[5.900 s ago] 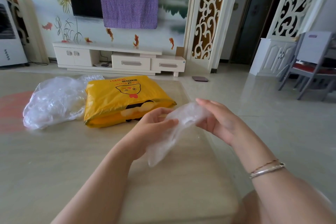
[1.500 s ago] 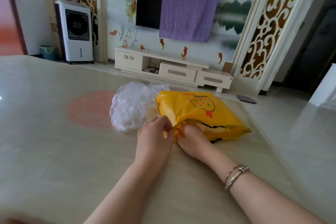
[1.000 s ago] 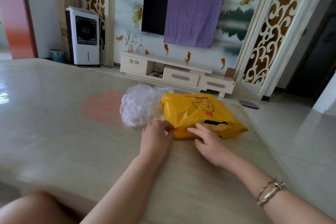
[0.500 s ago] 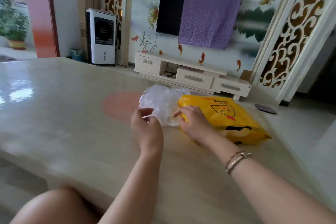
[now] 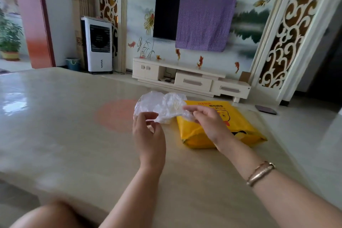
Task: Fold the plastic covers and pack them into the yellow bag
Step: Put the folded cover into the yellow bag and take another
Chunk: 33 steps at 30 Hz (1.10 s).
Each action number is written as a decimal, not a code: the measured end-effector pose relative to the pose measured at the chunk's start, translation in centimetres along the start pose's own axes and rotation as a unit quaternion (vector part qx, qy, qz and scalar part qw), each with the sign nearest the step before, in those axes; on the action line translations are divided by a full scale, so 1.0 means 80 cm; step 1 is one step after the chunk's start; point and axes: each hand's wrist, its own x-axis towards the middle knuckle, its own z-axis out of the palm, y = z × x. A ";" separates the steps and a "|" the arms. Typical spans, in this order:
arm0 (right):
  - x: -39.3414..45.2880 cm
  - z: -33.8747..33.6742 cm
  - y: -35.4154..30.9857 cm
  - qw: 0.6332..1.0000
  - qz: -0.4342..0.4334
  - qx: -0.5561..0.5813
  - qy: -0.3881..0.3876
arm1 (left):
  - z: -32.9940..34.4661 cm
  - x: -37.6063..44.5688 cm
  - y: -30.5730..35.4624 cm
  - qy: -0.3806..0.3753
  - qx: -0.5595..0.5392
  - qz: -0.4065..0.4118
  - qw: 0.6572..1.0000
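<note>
Room: tiled floor [image 5: 314,135], glossy and pale, running to a painted mural wall at 12 o'clock.

Bench [image 5: 64,135]: broad, polished beige top filling the lower frame, with a round pink patch [image 5: 114,114] toward 11 o'clock of the hands.

Television [image 5: 166,15]: wall-mounted, dark screen, its right portion draped by a purple cloth [image 5: 203,24].

Low cabinet [image 5: 190,77]: cream, with drawers, beneath the television.

Carved screens [image 5: 288,29]: gold-and-cream scrollwork panels at 2 o'clock and again at 11 o'clock.

Air cooler [image 5: 98,44]: white, upright, at 10 o'clock, with a small blue bin [image 5: 72,63] just beside it.

Potted plant [image 5: 9,40]: far 9 o'clock, past a red doorway.

Yellow bag [image 5: 240,126]: lies flat on the bench at 1 o'clock of the hands, printed with a cartoon face; its near left end is partly hidden by the right wrist.

Plastic covers [image 5: 161,105]: clear crumpled heap touching the bag's left end, directly beyond both hands.

Right hand [image 5: 207,120]: over the bag's left end, fingers curled, pinching the heap's right edge; bracelets [image 5: 261,173] on the wrist.

Left hand [image 5: 148,131]: raised at the heap's near-left edge, thumb and forefinger bent toward each other; whether they pinch the film cannot be told.
</note>
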 end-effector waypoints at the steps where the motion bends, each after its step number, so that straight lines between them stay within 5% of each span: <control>1: -0.008 -0.012 0.001 0.999 0.004 0.036 0.006 | 0.003 -0.004 0.002 -0.013 0.000 0.013 1.000; 7: -0.061 -0.100 0.010 0.969 0.033 0.242 0.038 | 0.047 -0.047 0.039 -0.030 -0.063 -0.011 0.998; 13: -0.106 -0.174 0.038 0.943 0.046 0.322 0.066 | 0.116 -0.125 0.071 -0.143 -0.133 -0.192 0.962; 26: -0.133 -0.216 0.089 0.979 0.118 0.145 0.077 | 0.178 -0.172 0.077 -0.411 -0.139 -0.244 0.867; 33: -0.141 -0.197 0.095 0.963 0.172 0.198 0.065 | 0.163 -0.176 0.069 -0.448 -0.174 -0.287 0.828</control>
